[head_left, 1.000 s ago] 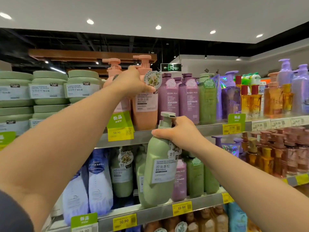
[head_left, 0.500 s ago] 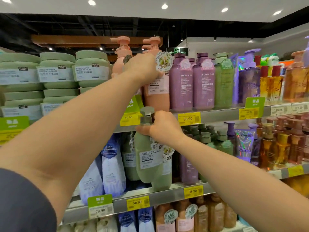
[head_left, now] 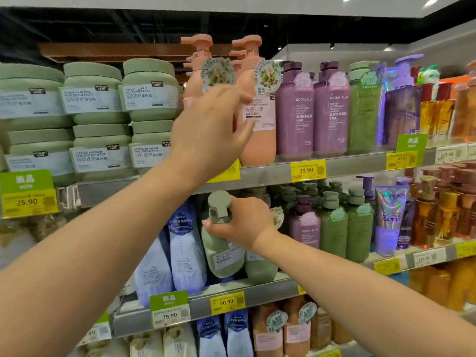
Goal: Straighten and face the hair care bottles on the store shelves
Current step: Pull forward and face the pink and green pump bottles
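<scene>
Left hand (head_left: 210,130) now off the peach pump bottles (head_left: 253,104), fingers loose; right hand (head_left: 243,222) gripping green pump bottle (head_left: 221,243) at its neck, now seated on middle shelf (head_left: 247,292), label forward; release likely next.

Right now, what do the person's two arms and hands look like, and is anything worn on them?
Both forearms are bare. The left hand and the right hand show no gloves, rings, watch or bracelet. No sleeve shows on either arm in this view. The left hand is motion-blurred, so fine details there are uncertain.
</scene>
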Demonstrator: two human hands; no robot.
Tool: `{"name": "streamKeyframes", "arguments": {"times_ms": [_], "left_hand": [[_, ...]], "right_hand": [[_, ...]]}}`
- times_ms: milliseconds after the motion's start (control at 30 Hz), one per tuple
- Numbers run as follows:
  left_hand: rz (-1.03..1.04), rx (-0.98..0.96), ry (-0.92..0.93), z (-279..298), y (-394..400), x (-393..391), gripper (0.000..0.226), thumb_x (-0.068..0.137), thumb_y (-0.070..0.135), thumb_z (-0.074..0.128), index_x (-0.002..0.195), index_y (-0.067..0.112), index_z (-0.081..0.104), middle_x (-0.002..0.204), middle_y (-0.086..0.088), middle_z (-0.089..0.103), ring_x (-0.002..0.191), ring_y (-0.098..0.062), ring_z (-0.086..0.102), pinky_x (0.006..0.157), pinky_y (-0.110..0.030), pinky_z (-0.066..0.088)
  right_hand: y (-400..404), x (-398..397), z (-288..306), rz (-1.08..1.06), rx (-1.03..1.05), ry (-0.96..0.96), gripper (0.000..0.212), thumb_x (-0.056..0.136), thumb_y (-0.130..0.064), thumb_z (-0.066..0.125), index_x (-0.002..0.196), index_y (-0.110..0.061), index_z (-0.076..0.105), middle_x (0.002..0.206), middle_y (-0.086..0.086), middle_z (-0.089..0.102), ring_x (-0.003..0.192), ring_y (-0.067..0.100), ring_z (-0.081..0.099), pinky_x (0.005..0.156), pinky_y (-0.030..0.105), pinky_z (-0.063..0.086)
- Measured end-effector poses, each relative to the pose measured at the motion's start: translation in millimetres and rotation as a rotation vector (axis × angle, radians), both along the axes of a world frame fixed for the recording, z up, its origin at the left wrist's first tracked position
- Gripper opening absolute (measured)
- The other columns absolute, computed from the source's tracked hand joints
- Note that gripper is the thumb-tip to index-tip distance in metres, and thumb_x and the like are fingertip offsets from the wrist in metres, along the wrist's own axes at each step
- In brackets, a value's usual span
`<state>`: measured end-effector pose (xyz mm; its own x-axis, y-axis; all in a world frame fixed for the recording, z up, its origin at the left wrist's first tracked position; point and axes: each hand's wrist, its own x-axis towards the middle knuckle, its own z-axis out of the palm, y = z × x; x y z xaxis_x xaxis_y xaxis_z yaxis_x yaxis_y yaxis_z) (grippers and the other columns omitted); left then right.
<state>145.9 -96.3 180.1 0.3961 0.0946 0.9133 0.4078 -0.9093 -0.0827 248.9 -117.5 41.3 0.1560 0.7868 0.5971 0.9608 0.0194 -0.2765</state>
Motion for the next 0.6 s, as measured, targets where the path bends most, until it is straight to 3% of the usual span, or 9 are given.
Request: {"name": "streamKeyframes", "arguments": {"times_ms": [133, 267, 333, 433, 600], "left_hand": [[0.004, -0.102, 0.052, -32, 10, -36, 0.036, 0.087, 0.043, 0.056, 0.112, 0.020, 0.067, 0.118, 0.002, 0.067, 0.109, -0.021, 0.062, 0.088, -0.043, 0.051], [0.116, -0.179, 0.185, -59, 24, -62, 0.040, 0.085, 0.052, 0.050, 0.113, 0.028, 0.065, 0.118, 0.007, 0.067, 0.106, -0.022, 0.064, 0.084, -0.044, 0.053], [0.169, -0.244, 0.247, -72, 32, -70, 0.037, 0.087, 0.054, 0.052, 0.113, 0.031, 0.065, 0.119, 0.009, 0.067, 0.108, -0.022, 0.063, 0.084, -0.043, 0.053], [0.197, -0.324, 0.320, -91, 46, -75, 0.031, 0.089, 0.048, 0.059, 0.114, 0.031, 0.065, 0.118, 0.010, 0.066, 0.110, -0.019, 0.061, 0.085, -0.040, 0.052], [0.199, -0.330, 0.298, -111, 47, -76, 0.027, 0.089, 0.046, 0.058, 0.110, 0.032, 0.066, 0.109, 0.011, 0.065, 0.102, -0.017, 0.063, 0.076, -0.036, 0.052]], "right_hand": [[14, -1, -16, -0.052, -0.030, -0.051, 0.046, 0.083, -0.070, 0.056, 0.100, -0.028, 0.065, 0.088, 0.002, 0.075, 0.089, 0.027, 0.070, 0.066, 0.033, 0.050], [26, -3, -23, -0.143, -0.087, -0.067, 0.056, 0.083, -0.072, 0.056, 0.106, -0.021, 0.064, 0.091, 0.007, 0.073, 0.090, 0.031, 0.069, 0.060, 0.033, 0.042], [31, -2, -19, -0.148, -0.128, -0.013, 0.057, 0.082, -0.073, 0.057, 0.094, -0.018, 0.063, 0.081, 0.005, 0.069, 0.085, 0.030, 0.068, 0.059, 0.033, 0.043], [37, -1, -11, -0.146, -0.193, 0.041, 0.056, 0.082, -0.072, 0.058, 0.068, -0.019, 0.046, 0.066, -0.001, 0.053, 0.073, 0.029, 0.063, 0.054, 0.033, 0.040], [42, -3, 3, -0.169, -0.304, 0.076, 0.060, 0.088, -0.066, 0.055, 0.062, -0.014, 0.043, 0.060, 0.001, 0.048, 0.062, 0.025, 0.053, 0.052, 0.033, 0.037]]}}
